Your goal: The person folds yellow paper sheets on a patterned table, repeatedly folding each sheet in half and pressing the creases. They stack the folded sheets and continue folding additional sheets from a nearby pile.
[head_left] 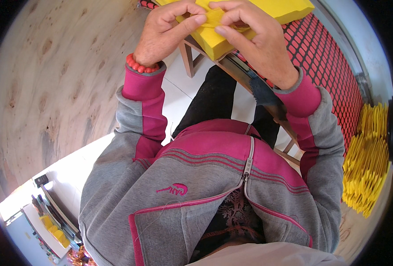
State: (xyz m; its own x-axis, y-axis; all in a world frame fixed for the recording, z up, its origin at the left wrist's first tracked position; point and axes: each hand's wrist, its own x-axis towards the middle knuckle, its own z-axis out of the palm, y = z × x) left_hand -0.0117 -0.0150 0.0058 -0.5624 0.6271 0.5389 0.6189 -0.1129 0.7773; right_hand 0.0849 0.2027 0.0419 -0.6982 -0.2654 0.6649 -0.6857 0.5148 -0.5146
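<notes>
Both hands are raised at the top of the head view, over a thick yellow stack [215,43] of what looks like paper. Between them is a thin yellow sheet [213,18], partly folded or crumpled. My left hand [167,31] pinches its left side between thumb and forefinger, and a red bead bracelet circles that wrist. My right hand [262,42] is closed at the sheet's other side, thumb and fingertips drawn together on it. The sheet's far part runs out of the picture.
A wooden board [59,84] with dark knots fills the left. Red-and-black patterned cloth [320,57] covers the surface on the right. Bundled yellow folded pieces [367,159] lie at the far right. Wooden legs [187,60] stand below the stack.
</notes>
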